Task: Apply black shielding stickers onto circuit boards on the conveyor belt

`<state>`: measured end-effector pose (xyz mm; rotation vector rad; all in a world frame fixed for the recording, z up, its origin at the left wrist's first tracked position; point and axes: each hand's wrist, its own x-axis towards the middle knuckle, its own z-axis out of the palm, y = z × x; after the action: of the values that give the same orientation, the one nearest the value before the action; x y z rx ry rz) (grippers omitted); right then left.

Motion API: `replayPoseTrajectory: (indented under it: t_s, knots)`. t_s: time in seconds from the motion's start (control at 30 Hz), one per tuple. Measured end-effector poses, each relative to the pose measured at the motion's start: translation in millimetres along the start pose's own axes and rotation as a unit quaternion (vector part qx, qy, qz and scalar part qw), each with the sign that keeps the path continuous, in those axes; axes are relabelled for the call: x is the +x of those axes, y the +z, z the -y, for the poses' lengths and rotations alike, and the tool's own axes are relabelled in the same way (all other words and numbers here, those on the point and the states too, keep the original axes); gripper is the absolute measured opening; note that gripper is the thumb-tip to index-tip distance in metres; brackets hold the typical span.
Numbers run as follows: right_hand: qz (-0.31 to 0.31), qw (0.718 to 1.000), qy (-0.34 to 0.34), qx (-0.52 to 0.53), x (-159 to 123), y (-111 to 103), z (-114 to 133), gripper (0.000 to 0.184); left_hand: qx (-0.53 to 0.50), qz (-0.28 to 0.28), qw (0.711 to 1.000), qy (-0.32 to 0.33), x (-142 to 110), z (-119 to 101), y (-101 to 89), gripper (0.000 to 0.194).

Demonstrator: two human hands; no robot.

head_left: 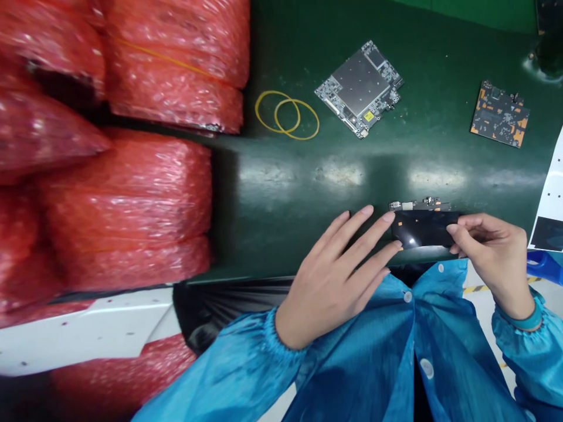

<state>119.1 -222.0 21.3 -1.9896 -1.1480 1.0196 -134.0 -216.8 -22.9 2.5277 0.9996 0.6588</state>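
You are holding a thin circuit board [422,230] in front of your blue smock [352,375], at the near edge of the tabletop [281,193]. Your right hand [492,264] is taking the board's right end, and the right fingers [470,225] are closing on it in a pinch. Your left hand [334,281] is lying open beside the board, and the left fingers [373,234] are spreading, with their tips touching its left end. The board is seeming light and stiff but fragile, and its glossy black face is looking slippery, so the safer hold is on the short edges, not on the small parts. It is showing a shiny black surface, with a narrow strip of metal parts and connectors along the far side. Beyond the circuit board, a bare board with a silver shield [358,88] and a black and orange board [499,114] are lying on the tabletop. Two yellow rubber bands [285,114] are lying to the far left of it, and big red plastic bags [132,205] are piling up further left.
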Motion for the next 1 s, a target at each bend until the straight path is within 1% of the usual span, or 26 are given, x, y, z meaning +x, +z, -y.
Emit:
replayPoseTrajectory:
  t_s: [0.23, 0.33, 0.43, 0.53, 0.67, 0.77, 0.87, 0.93, 1.0]
  knots:
    - [-0.004, 0.999, -0.025, -0.031, -3.6, 1.1, -1.9, 0.018, 0.001, 0.023, 1.0, 0.019, 2.7, -4.5, 4.1, 0.045]
    - [-0.003, 0.997, -0.052, -0.055, -5.5, 1.3, -2.2, 0.016, 0.002, 0.029, 0.999, 0.019, 1.6, -2.5, 5.3, 0.046]
    - [-0.011, 0.99, -0.091, -0.109, -7.8, 1.6, -0.4, 0.015, 0.002, 0.032, 0.999, 0.02, 0.3, -0.8, 5.6, 0.046]
    - [-0.025, 0.972, -0.151, -0.177, -10.2, 1.9, 3.0, 0.014, 0.005, 0.039, 0.999, 0.021, 0.0, -1.1, 4.4, 0.047]
    - [-0.022, 0.937, -0.235, -0.258, -11.6, -5.2, 7.7, 0.015, 0.007, 0.06, 0.998, 0.002, 1.4, -4.0, 0.7, 0.046]
    - [-0.027, 0.911, -0.258, -0.322, -10.8, -20.9, 10.4, 0.018, 0.008, 0.065, 0.998, -0.005, 2.5, -5.8, -1.1, 0.044]
    - [-0.067, 0.891, -0.275, -0.355, -12.5, -33.2, 11.1, 0.018, 0.005, 0.062, 0.998, -0.01, 2.2, -6.3, -0.8, 0.044]
    - [-0.073, 0.882, -0.306, -0.35, -17.7, -28.3, 8.9, 0.019, 0.003, 0.062, 0.998, -0.012, 1.4, -6.3, 0.5, 0.044]
    - [-0.025, 0.866, -0.354, -0.352, -25.3, -10.2, 3.5, 0.033, 0.003, 0.061, 0.998, -0.011, 0.1, -6.1, 2.2, 0.044]
